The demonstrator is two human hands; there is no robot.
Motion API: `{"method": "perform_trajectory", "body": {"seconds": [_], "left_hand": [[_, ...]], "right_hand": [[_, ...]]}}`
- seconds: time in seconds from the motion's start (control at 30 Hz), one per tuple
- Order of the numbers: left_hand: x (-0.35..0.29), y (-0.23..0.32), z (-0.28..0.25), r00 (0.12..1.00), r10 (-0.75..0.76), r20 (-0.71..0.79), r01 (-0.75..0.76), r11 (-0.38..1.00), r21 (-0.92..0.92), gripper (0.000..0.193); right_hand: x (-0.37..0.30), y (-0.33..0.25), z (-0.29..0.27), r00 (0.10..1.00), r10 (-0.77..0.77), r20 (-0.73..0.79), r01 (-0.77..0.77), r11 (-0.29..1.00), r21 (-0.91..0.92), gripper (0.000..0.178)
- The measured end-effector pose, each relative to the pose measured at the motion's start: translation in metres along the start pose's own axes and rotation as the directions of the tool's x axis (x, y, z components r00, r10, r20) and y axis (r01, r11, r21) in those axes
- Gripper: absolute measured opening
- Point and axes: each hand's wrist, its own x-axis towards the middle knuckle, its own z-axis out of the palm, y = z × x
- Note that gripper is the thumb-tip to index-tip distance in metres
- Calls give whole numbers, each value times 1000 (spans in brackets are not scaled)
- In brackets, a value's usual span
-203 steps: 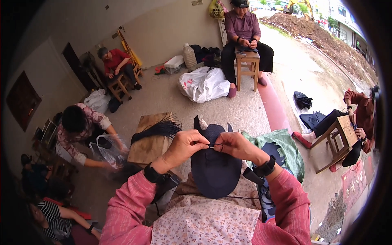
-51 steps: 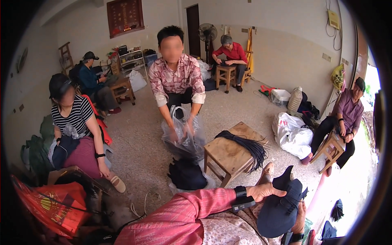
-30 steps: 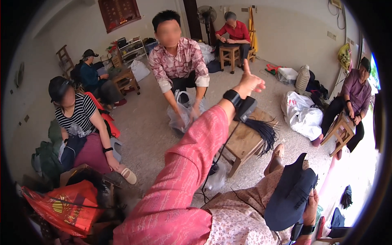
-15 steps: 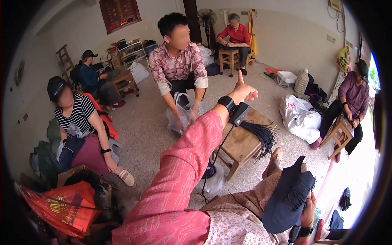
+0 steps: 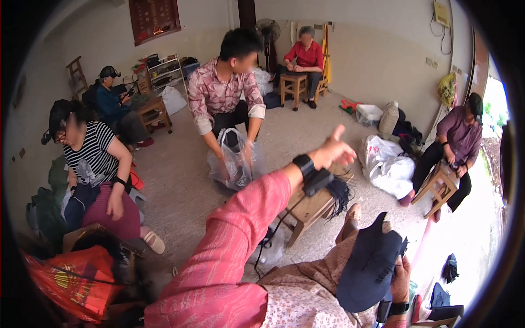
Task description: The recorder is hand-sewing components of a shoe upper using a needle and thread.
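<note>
My left hand (image 5: 334, 151) reaches out at the end of a pink sleeve, above a wooden stool. It is open, with the thumb raised, the fingers apart and nothing in them. Below it, a bundle of black cords (image 5: 340, 199) hangs over the edge of the wooden stool (image 5: 307, 210). Near my lap at the lower right, my right hand (image 5: 402, 280) grips the side edge of a dark navy shoe upper (image 5: 363, 268). The upper lies against my flowered clothing, and its lacing is partly blurred. My right fingertips are partly hidden.
Opposite me, a crouching person handles a clear plastic bag (image 5: 236, 164). Another sits at the left by a red bag (image 5: 82, 281). Others sit further back and at the right, on or beside wooden stools. A white sack (image 5: 388, 167) lies on the floor (image 5: 180, 191).
The view has shifted, so most things sit further left. My left hand has turned slightly and points more to the right. The person at the left has bent the head down.
</note>
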Motion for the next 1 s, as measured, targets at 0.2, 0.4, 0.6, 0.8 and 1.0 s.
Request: {"method": "perform_trajectory", "body": {"seconds": [0.2,0.4,0.6,0.8,1.0], "left_hand": [[-60,-42,140,859,330,391,-328,942,-73,28],[-115,-84,192,699,379,607,-510,858,51,18],[-116,-114,206,756,513,407,-587,807,72,20],[-111,-118,218,712,543,445,-642,760,100,15],[-108,-118,219,732,538,418,-602,798,29,17]], "right_hand": [[9,-12,26,996,-71,46,76,992,-104,27],[1,-4,40,998,-65,23,65,998,0,29],[-3,3,25,996,-75,-49,71,995,-76,36],[-4,10,1,981,-178,-77,153,953,-260,43],[-4,7,0,994,-105,5,105,984,-147,43]]}}
